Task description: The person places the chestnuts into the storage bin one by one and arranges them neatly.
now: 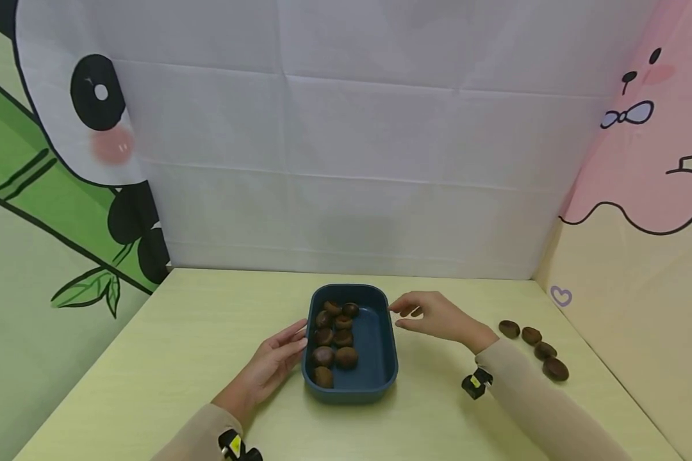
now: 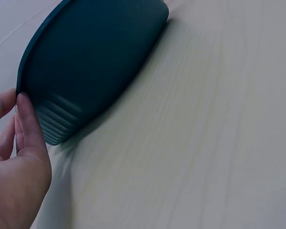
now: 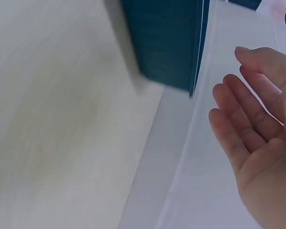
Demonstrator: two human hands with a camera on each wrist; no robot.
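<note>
A dark blue rectangular box (image 1: 375,349) stands mid-table, with several brown chestnuts (image 1: 346,357) grouped along its left side. My left hand (image 1: 268,365) rests its fingertips against the box's left edge, the fingers extended. In the left wrist view, thumb and fingertips meet the rim of the box (image 2: 95,52) at its ridged end. On the other side, my right hand (image 1: 435,315) is by the right rim, its fingers loosely bent and nothing between them. The right wrist view shows that hand (image 3: 262,124) apart from the box (image 3: 164,43), palm visible.
Several more chestnuts (image 1: 544,351) lie in a slanting row on the right of the pale yellow table (image 1: 150,371), beside the right forearm. A white cloth (image 1: 369,141) hangs behind the table's back edge. Printed cartoon panels (image 1: 634,166) flank both sides.
</note>
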